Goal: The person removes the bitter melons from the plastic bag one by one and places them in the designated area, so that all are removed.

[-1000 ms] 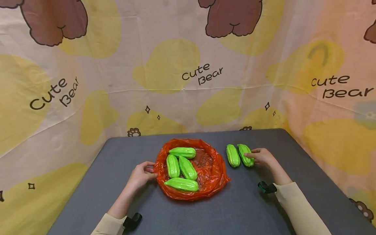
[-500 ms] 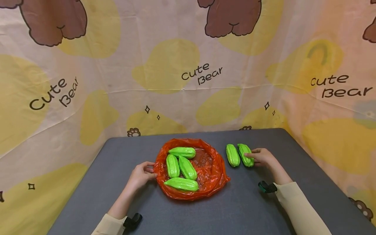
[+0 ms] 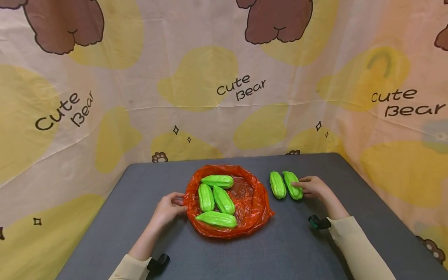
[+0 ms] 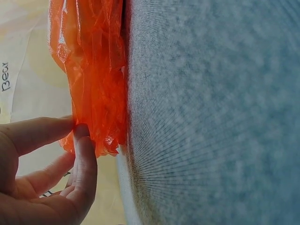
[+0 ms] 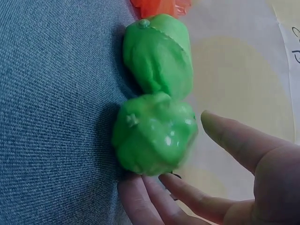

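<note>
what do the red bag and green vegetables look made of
Red bag: likely thin plastic film, shiny, slightly see-through and crinkled. Green vegetables: glossy, with bright highlights and an even colour, so perhaps moulded plastic or foam; the look leaves it open.

Bag point(image 3: 261, 204): translucent red-orange, reading darker, brownish red across its bare inside. Four vegetables point(image 3: 224, 200) in it: bright lime green, plain, with pale highlights. Loose pair point(image 3: 278, 185) beside the bag: same lime green. Counter point(image 3: 241, 256): slate grey from where I stand. Cloth point(image 3: 182, 27) behind: pale cream-pink, printed with yellow blobs, brown bears outlined in black, dark "Cute Bear" lettering, outlined stars and brown paw prints. Sleeves point(image 3: 357, 247): plain cream. Wrist pieces point(image 3: 158, 264): black.
</note>
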### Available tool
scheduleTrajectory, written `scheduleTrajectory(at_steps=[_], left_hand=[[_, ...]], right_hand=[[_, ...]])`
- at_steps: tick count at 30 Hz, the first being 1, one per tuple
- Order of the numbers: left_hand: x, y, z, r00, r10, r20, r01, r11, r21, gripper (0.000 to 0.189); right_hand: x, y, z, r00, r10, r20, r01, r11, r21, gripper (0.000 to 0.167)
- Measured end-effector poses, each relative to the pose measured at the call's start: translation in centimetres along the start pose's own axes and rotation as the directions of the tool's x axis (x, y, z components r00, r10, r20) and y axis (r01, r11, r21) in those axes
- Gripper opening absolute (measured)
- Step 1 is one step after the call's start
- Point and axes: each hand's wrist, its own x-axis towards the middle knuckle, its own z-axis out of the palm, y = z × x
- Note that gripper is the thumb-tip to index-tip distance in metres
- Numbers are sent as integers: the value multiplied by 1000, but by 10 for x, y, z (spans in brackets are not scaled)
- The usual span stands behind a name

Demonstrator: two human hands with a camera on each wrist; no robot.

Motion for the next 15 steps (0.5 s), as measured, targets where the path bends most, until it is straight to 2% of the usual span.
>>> scheduleTrajectory(at_steps=[15], left_hand=[[1,2,-1,1000,-4,9,4,1000,-3,44]], right_hand=[[-1,1,-2,1000,-10,11,10,1000,14,73]])
